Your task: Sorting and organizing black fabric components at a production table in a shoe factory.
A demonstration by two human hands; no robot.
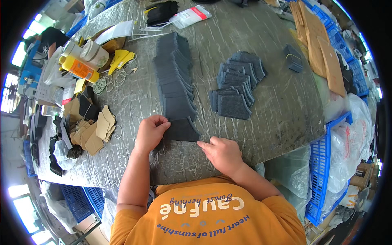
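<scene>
A dark, curved-sided fabric piece (183,130) lies at the near end of a long row of overlapping dark fabric pieces (173,77). My left hand (149,132) pinches its upper left corner between thumb and fingers. At its lower right corner, my right hand (223,154) has the fingertips closed on the edge, the other fingers curled in. To the right, a second group of blue-grey fabric pieces (234,106) is fanned out in overlapping stacks. Farther right sits a small tied bundle of dark pieces (294,59).
The table (277,118) has a wrinkled grey cover. At left are cardboard templates (94,136), elastic loops (118,77), a yellow bottle (79,69) and jars. Brown paper (322,49) lies along the right edge, and a blue crate (320,175) with plastic bags stands beside the table.
</scene>
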